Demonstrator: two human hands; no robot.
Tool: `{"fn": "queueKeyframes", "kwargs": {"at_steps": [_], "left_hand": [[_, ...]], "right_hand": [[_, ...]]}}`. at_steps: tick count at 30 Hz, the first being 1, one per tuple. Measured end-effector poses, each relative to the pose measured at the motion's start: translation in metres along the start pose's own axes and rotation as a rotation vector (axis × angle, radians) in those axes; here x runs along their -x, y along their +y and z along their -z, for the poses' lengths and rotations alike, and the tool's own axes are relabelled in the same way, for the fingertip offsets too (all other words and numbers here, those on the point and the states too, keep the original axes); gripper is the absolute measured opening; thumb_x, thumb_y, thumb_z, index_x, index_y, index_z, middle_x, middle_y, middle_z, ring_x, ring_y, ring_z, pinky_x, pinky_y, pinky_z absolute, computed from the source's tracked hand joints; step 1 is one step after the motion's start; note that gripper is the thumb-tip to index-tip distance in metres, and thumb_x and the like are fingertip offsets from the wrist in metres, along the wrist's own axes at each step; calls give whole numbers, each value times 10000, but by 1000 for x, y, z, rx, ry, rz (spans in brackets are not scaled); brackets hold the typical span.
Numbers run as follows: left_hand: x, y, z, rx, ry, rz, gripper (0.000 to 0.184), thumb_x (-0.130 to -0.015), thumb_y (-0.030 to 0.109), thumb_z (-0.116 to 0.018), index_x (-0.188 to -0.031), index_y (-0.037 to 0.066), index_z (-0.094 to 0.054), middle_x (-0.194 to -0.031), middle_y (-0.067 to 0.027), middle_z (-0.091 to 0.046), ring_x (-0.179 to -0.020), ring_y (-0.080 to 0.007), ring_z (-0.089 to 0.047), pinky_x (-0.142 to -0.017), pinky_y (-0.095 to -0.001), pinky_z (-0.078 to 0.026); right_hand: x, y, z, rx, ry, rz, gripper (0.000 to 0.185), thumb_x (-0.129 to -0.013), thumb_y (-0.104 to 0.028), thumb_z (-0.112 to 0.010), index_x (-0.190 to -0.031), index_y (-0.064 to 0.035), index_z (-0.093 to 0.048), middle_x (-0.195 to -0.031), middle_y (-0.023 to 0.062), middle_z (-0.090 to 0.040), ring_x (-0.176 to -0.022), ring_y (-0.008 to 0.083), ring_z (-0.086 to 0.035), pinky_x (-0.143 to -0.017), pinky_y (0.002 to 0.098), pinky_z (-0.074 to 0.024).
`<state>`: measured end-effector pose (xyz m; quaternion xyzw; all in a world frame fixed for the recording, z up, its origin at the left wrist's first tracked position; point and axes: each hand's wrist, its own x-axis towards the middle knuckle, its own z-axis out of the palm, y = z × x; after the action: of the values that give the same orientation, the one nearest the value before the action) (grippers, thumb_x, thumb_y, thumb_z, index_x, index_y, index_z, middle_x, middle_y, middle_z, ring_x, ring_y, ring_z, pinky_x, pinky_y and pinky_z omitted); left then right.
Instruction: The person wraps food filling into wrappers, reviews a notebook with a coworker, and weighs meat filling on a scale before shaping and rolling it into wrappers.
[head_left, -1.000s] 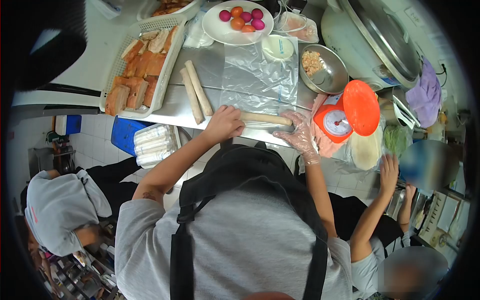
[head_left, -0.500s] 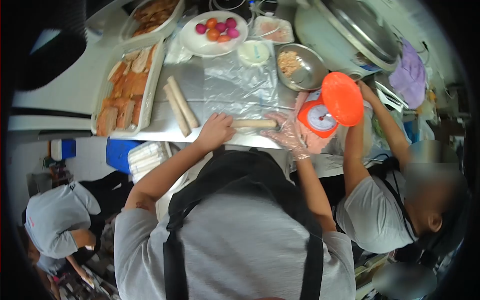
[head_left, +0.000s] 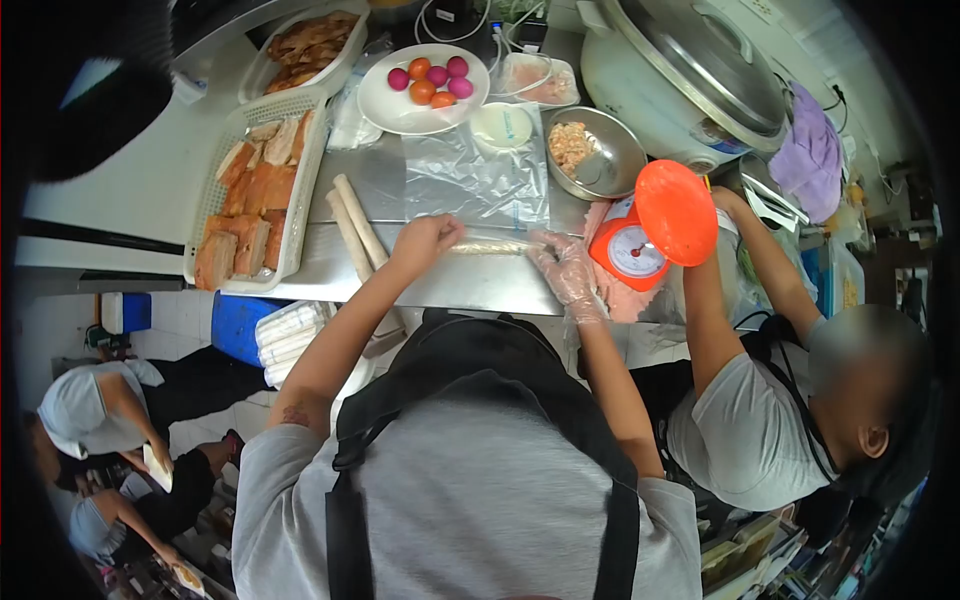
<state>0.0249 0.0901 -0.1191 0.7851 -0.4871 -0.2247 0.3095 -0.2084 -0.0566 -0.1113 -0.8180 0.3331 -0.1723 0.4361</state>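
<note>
A clear plastic sheet point(head_left: 470, 185) lies flat on the steel table, its near edge folded over a pale roll point(head_left: 488, 246). My bare left hand point(head_left: 432, 240) is at the left end of this roll with its fingers curled together; what they pinch is too small to make out. At the right end, my right hand point(head_left: 565, 272), in a clear glove, has its fingertips on the plastic. Two more pale rolls point(head_left: 352, 222) lie side by side left of my left hand, partly behind my forearm.
A basket of browned meat slabs point(head_left: 192, 230) is on the left. Behind the sheet are a plate of coloured balls point(head_left: 375, 105) and a lidded tub point(head_left: 500, 127). A metal bowl point(head_left: 625, 150), red scale point(head_left: 632, 252) and large cooker point(head_left: 635, 80) stand right; a co-worker point(head_left: 745, 430) reaches beside the scale.
The roll between my hands was bare and now has plastic over it. My left hand has moved slightly up and left. The co-worker on the right has come closer, arms stretched past the scale.
</note>
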Motion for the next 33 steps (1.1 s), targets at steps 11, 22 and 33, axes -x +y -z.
{"fn": "queueKeyframes", "kwargs": {"at_steps": [11, 22, 33], "left_hand": [[15, -32, 3, 170, 241, 62, 466, -807, 182, -706, -1234, 74, -557, -824, -98, -667, -792, -240, -644, -781, -344, -482], [45, 11, -7, -133, 244, -502, 288, -726, 60, -679, -1009, 109, -701, -1043, -49, -644, -957, -259, -584, -839, -385, -447], [29, -4, 5, -153, 170, -442, 267, -778, 77, -659, -1043, 83, -684, -1032, -88, -670, -926, -288, -614, -802, -362, -508]], "right_hand": [[-15, 0, -9, -35, 110, -55, 320, -810, -286, -697, -977, -14, -706, -975, 165, -677, -931, 251, -619, -865, 341, -453], [-26, 8, -14, -218, 149, -169, 235, -788, -171, -696, -943, 6, -708, -788, 132, -690, -741, 182, -632, -723, 289, -475], [-21, -47, -59, 387, 29, 395, 323, -815, -197, -610, -1117, -84, -638, -1081, 169, -601, -1033, 355, -526, -917, 436, -393]]}}
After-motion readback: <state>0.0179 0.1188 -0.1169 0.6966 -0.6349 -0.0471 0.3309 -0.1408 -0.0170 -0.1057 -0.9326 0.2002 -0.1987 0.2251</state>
